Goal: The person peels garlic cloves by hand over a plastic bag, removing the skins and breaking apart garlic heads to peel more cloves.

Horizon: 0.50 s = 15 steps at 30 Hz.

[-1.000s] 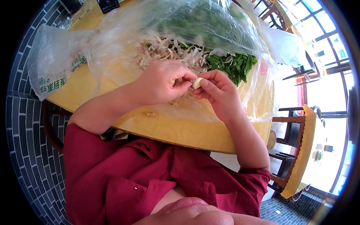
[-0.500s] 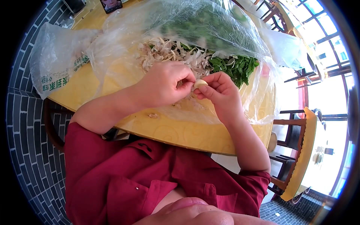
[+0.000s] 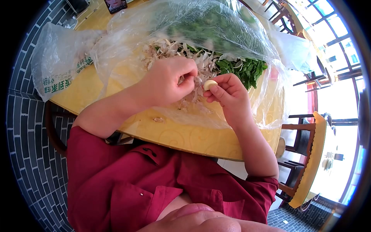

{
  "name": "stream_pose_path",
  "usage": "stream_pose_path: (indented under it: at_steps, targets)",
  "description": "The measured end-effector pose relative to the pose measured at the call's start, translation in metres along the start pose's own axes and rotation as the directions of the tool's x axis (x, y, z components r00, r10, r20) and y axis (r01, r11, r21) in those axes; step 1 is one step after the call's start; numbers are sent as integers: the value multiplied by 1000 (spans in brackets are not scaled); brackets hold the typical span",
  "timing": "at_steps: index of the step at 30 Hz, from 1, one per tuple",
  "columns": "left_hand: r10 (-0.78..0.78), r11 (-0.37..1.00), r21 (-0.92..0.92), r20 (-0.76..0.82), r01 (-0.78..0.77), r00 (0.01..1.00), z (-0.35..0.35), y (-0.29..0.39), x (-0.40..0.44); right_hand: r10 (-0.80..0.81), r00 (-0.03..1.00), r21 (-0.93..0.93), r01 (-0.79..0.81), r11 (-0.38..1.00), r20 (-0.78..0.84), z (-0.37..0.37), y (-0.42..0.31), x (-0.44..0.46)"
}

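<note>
Between the thumb and forefinger of my right hand (image 3: pixel 232 94) is a pale, smooth garlic clove (image 3: pixel 209 84). Just left of the clove, my left hand (image 3: pixel 172 80) is closed with its fingers curled and thumb pressed in; what it holds, if anything, is hidden. The two hands are a small gap apart above the table edge. Behind them lies a heap of papery garlic skins (image 3: pixel 166 50). Green leafy vegetables (image 3: pixel 241 69) sit beside the skins, partly under a clear plastic bag (image 3: pixel 131 27).
A yellow-covered table (image 3: pixel 185 135) carries it all, with a few loose skin scraps (image 3: pixel 158 119) near its front edge. Another plastic bag with green print (image 3: pixel 58 58) lies at the left. A phone (image 3: pixel 115 5) stands at the back. Chairs (image 3: pixel 297 135) are at the right.
My hands have drawn apart: the left moved slightly left, away from the clove. The right still holds the clove, now turned a little and more exposed.
</note>
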State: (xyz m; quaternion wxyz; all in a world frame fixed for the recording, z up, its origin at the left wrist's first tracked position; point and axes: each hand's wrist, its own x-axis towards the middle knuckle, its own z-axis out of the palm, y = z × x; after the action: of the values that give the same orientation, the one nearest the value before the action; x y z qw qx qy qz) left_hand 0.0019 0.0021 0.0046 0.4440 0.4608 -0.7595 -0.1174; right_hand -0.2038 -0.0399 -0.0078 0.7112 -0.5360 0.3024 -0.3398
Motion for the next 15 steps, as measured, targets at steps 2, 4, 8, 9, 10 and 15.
stream_pose_path:
  at_steps: [2, 4, 8, 9, 10, 15]
  targets:
    - [1, 1000, 27, -16, 0, 1000, -2, -3, 1, 4, 1000, 22, -4, 1000, -1, 0, 0, 0]
    - [-10, 999, 32, -11, 11, 1000, -4, -5, 2, 7, 1000, 54, -8, 999, 10, -2, -1, 0]
    - [-10, 999, 52, -8, 11, 1000, -5, -6, 4, 32, 997, 195, -44, 980, 64, -4, -4, -1]
    - [-20, 998, 55, -5, 20, 1000, -5, -6, 4, 28, 996, 233, -48, 971, 86, -5, -4, -1]
    - [-30, 998, 57, -2, 30, 1000, -4, -6, 4, 23, 994, 271, -52, 961, 108, -6, -4, -1]
    - [-25, 997, 69, -20, 26, 999, -4, -4, 5, 30, 989, 374, -82, 924, 143, -10, -5, 0]
